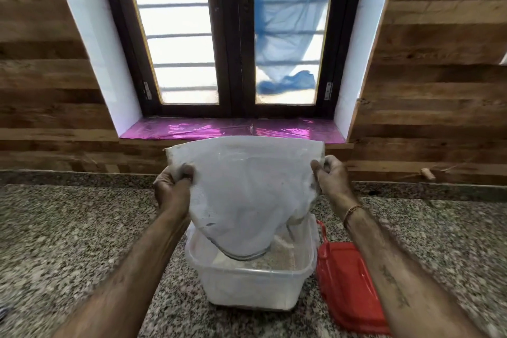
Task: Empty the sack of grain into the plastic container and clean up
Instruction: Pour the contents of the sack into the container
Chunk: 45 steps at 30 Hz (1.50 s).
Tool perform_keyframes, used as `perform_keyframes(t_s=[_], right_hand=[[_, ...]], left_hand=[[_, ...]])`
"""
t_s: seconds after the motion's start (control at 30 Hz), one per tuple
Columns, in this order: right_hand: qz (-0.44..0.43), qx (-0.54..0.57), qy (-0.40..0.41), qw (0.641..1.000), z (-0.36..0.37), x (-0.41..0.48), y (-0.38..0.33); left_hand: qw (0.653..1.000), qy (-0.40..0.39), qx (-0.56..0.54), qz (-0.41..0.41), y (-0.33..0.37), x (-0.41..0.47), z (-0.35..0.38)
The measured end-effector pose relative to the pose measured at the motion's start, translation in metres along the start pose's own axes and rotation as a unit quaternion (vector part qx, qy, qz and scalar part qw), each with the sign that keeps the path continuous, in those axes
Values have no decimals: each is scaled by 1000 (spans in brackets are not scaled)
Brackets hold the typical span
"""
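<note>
While grain (277, 255) sits in the tub (248, 276) below the grip, red lid (347, 287) beside it, left hand (171, 189) and right hand (330, 180) clench the upturned sack (247, 189) by its top corners, mouth hanging inside the tub.

sack (247, 195) covers container (247, 280), lid (348, 285) beside

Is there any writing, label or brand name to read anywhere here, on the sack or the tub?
None can be read.
Sack: a few dark smudges, too blurred to tell if they are print.
Plastic container: no label visible.
Red lid: no text visible.
Right forearm: dark marks, unreadable.
</note>
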State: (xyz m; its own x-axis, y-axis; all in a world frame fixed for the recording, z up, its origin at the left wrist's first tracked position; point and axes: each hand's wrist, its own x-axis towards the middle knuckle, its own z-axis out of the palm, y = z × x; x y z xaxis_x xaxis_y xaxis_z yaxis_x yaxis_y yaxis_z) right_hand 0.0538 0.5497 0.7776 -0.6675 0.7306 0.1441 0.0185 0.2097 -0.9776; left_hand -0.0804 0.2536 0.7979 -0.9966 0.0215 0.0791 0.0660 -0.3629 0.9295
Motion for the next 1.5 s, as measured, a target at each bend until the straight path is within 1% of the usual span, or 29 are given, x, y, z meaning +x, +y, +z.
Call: perform_keyframes(t_s=[0.07,0.1,0.13,0.17,0.23,0.3,0.37,0.43,0.47,0.5,0.53,0.6,0.67,0.7,0.77,0.8,0.87,0.9,1.03,1.17,1.2,1.3,1.33,1.37,1.43,1.47,1.5], right_hand=[[59,2,-108,992,0,-17,-1],[73,-8,-154,985,0,-26,2],[76,-15,-172,982,0,-34,5],[70,-13,-162,984,-1,-36,11],[47,-22,-102,993,-3,-33,16],[41,-20,-70,997,-5,-27,14],[57,35,-93,993,-6,-27,11],[75,71,-155,983,-6,-31,11],[84,69,-169,980,-5,-33,13],[93,67,-158,981,-4,-33,17],[103,73,-131,983,-3,-34,20],[116,91,-83,986,2,-33,24],[119,113,-64,984,5,-30,24],[118,127,-64,983,5,-28,24],[124,163,-89,975,5,-27,26],[129,174,-115,969,5,-28,26],[136,155,-161,965,7,-31,30],[133,134,-158,969,9,-33,31],[115,88,-55,988,11,-30,33],[100,51,-16,994,13,-30,36],[84,26,0,996,13,-31,37],[8,-108,46,993,12,-33,38],[3,-123,39,992,13,-35,36],[9,-116,11,993,15,-36,34],[44,-69,-77,994,18,-41,29],[54,-59,-108,991,20,-44,26],[55,-69,-118,989,21,-45,26]], left_hand=[[1000,3,-5,2,-1,1,-1],[1000,0,-8,4,-2,1,-2],[1000,-6,-11,7,-4,1,-3],[1000,-13,-12,11,-4,0,-2],[1000,-16,-9,20,-7,1,-1],[1000,-8,-3,29,-9,3,-1],[1000,-4,-13,28,-9,4,-3],[999,-16,-26,22,-9,4,-6],[999,-28,-29,20,-9,3,-9],[999,-43,-29,17,-10,1,-11],[998,-63,-24,10,-11,-1,-14],[993,-118,4,-20,-15,-6,-23],[982,-174,51,-57,-22,-13,-36],[978,-183,75,-71,-26,-17,-42],[974,-174,117,-86,-33,-21,-50],[973,-167,129,-90,-36,-22,-54],[973,-148,147,-94,-40,-21,-57],[974,-136,158,-92,-42,-20,-58],[971,-92,213,-57,-44,-18,-56],[970,-58,234,-20,-43,-21,-55],[969,-49,242,-15,-45,-21,-56],[962,-26,272,4,-47,-20,-57],[958,-22,286,14,-48,-21,-57],[950,-21,310,26,-48,-24,-55],[928,-35,366,57,-49,-31,-51],[918,-44,386,76,-49,-34,-50],[909,-52,403,96,-48,-36,-49]])
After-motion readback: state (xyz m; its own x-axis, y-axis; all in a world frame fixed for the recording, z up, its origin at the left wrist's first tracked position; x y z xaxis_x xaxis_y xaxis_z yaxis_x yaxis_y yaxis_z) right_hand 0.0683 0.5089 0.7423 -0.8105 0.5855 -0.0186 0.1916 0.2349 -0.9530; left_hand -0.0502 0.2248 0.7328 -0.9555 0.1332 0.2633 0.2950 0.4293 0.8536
